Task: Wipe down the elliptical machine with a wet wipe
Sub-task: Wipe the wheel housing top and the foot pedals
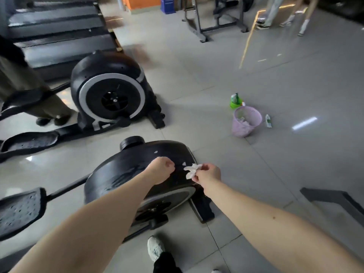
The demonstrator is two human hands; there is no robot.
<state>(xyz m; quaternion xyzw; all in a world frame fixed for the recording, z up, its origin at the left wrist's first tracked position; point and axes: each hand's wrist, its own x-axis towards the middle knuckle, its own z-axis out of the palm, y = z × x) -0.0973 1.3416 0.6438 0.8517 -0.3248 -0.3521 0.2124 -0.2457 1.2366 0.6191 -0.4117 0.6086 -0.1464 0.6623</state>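
The right hand (208, 174) pinches a crumpled white wet wipe (192, 170) between thumb and fingertips. The wipe sticks out to the left of the fingers, over the top rear edge of the elliptical machine (126, 174). The left hand (161, 168) is curled into a fist with nothing visible in it. It is just left of the wipe, over the top of the same black housing, and I cannot tell whether it rests on the housing or hangs just above it. Both bare forearms reach in from the lower edge of the view.

The elliptical machine stands on the grey tiled floor (275, 85). Its rounded black housing, with a silver-ringed wheel on the side, lies under the hands. One dark foot pedal (19, 209) sticks out to its left. A pale shoe (155, 248) stands on the floor just in front of the machine.

A second elliptical (108, 91) of the same build stands beyond the machine and to its left, with a person's trousered legs (29, 85) beside it. Dark steps (59, 26) rise further back on that side.

Beyond the machine and to its right, well apart from it, a lilac mesh wastebasket (246, 121) sits tilted on the floor with pale scraps inside. A green container (236, 101) stands just behind the basket, and a small white-and-green packet (268, 120) lies just to the basket's right. Far beyond the machine stand a metal gym frame (202, 26) and the legs of other people (275, 12).
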